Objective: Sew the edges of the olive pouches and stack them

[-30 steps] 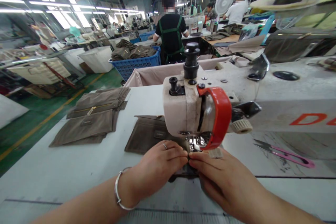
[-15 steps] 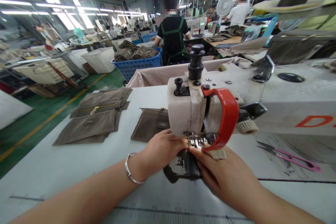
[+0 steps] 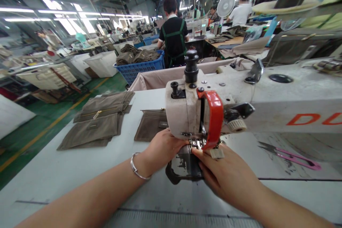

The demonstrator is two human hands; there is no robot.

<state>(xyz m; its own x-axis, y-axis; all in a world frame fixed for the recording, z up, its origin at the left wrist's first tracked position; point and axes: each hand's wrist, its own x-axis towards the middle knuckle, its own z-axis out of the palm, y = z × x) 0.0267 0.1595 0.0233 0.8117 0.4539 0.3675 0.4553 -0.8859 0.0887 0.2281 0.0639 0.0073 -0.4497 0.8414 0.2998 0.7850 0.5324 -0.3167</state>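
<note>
Both hands are at the presser foot (image 3: 196, 143) of a white sewing machine (image 3: 180, 108) with a red guard (image 3: 215, 119). My left hand (image 3: 164, 149), a silver bangle on its wrist, has its fingers pressed together just left of the foot. From the right, my right hand (image 3: 226, 167) brings closed fingertips close to the same spot, partly behind the guard. Whatever the fingertips pinch is too small or hidden to make out. Beyond my left hand lies a brown fabric piece (image 3: 149, 126) with a small label, running out of sight behind the machine head.
Brown zippered fabric pieces (image 3: 100, 119) are stacked on the table's left. Pink-handled thread snips (image 3: 294, 158) lie right, under the machine arm. A ruler scale (image 3: 165, 219) runs along the front. Past the table stand a blue basket (image 3: 144, 67) of fabric pieces and a seated co-worker (image 3: 173, 32).
The view has shifted slightly, so the machine appears farther left. Both hands stay at the presser foot, with hardly any change in their grip.
</note>
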